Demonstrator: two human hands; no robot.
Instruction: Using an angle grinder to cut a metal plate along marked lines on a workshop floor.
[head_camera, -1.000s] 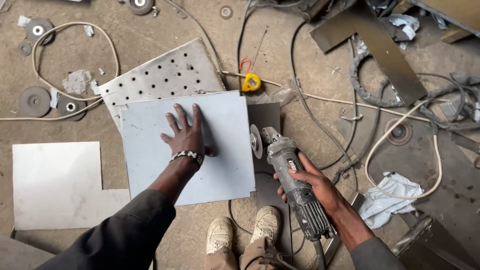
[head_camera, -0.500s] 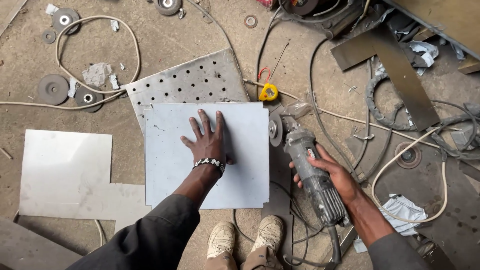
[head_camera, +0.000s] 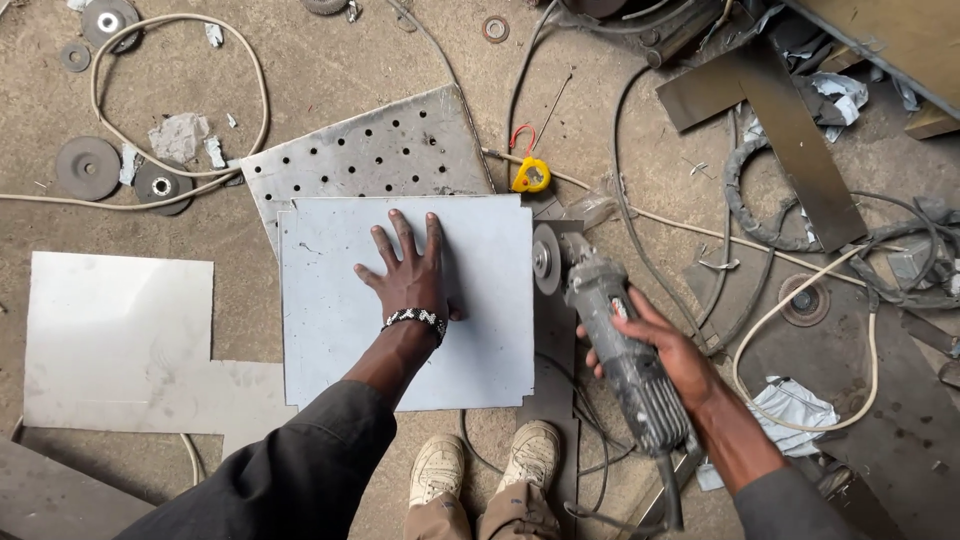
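Sheet (head_camera: 330, 330) — pale grey, flat | left hand (head_camera: 408, 275) splayed on it | right hand (head_camera: 665, 350) grips grinder (head_camera: 610, 345)

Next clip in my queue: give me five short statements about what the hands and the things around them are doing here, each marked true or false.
1. The left hand lies flat, fingers spread, on the pale metal sheet. True.
2. The right hand holds a hammer. False: it grips an angle grinder.
3. The grinder's disc sits at the sheet's right edge. True.
4. The perforated plate lies on top of the sheet. False: the sheet overlaps it, and it shows beyond the sheet's far edge.
5. A yellow tape measure lies on the floor beyond the sheet's far right corner. True.
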